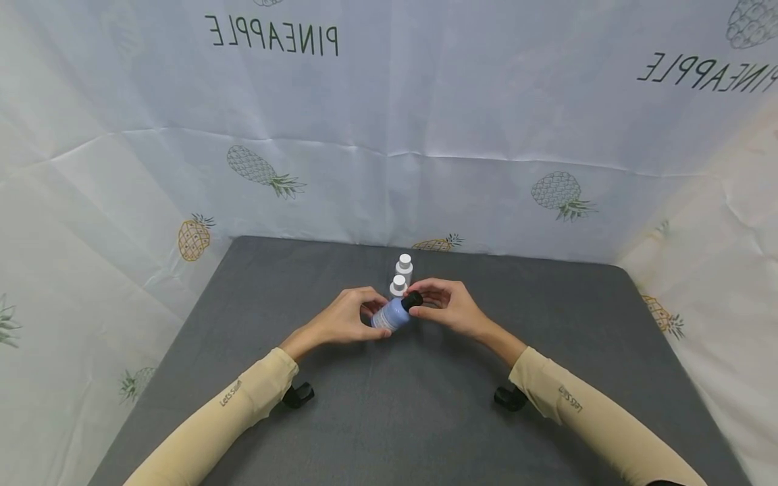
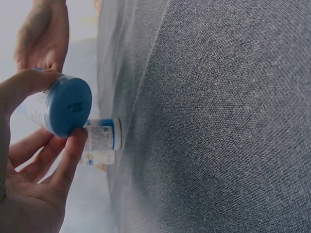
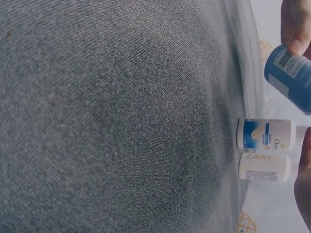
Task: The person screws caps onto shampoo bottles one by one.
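A blue bottle [image 1: 387,317] with a black cap [image 1: 412,300] is held tilted above the grey table, its cap end up and to the right. My left hand [image 1: 346,318] grips the body, thumb on the near side; in the left wrist view the bottle's round blue base [image 2: 72,108] faces the camera. At the other end, my right hand [image 1: 454,309] pinches the cap between thumb and fingers. A barcode label shows on the bottle [image 3: 290,73] in the right wrist view. Just behind stand two small white-capped bottles, one Dove bottle [image 3: 279,135] with a blue-and-white label, the other Dove bottle [image 3: 265,167] pale.
Grey cloth covers the table [image 1: 365,418], whose far edge meets a pale curtain [image 1: 389,101] printed with pineapples. Similar fabric hangs at both sides. Black wrist devices sit under the sleeves, the left device [image 1: 299,395] and the right device [image 1: 509,398] close over the table.
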`<state>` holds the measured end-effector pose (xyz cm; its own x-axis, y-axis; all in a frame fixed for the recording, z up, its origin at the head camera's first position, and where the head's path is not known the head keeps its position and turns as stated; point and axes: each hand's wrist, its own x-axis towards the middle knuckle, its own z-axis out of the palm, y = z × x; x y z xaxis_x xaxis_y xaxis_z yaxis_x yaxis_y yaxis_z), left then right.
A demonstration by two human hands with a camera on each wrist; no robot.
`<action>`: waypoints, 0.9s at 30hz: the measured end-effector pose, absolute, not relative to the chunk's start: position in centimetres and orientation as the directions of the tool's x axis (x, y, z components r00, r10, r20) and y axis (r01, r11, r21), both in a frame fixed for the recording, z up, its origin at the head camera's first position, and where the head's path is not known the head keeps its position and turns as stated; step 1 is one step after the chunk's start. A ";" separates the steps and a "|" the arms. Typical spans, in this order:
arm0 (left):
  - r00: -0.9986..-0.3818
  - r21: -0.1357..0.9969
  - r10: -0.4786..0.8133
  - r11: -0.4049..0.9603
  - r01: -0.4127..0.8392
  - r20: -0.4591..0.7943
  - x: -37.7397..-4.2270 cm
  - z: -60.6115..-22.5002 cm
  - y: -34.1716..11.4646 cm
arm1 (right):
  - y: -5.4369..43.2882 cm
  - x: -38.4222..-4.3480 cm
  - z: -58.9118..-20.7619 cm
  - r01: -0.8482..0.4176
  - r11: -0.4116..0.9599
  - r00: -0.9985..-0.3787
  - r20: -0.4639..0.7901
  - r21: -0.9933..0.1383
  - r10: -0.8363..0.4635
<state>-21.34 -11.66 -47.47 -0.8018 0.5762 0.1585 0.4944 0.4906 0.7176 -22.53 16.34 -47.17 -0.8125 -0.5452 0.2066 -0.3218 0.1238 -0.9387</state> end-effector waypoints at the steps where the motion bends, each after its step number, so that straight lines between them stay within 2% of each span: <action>1: -0.802 0.718 0.575 0.490 0.495 0.160 -21.3 -47.5 -11.7 | 16.3 -22.5 -47.2 -0.318 0.136 -0.819 0.200 -0.938 -0.538; 16: -0.787 0.713 0.586 0.466 0.524 0.194 -21.1 -47.6 -11.7 | 15.5 -22.2 -47.4 -0.279 0.219 -0.890 0.166 -0.935 -0.424; 27: -0.788 0.715 0.586 0.468 0.519 0.189 -21.1 -47.8 -11.6 | 15.4 -22.0 -47.6 -0.284 0.287 -0.903 0.154 -0.915 -0.400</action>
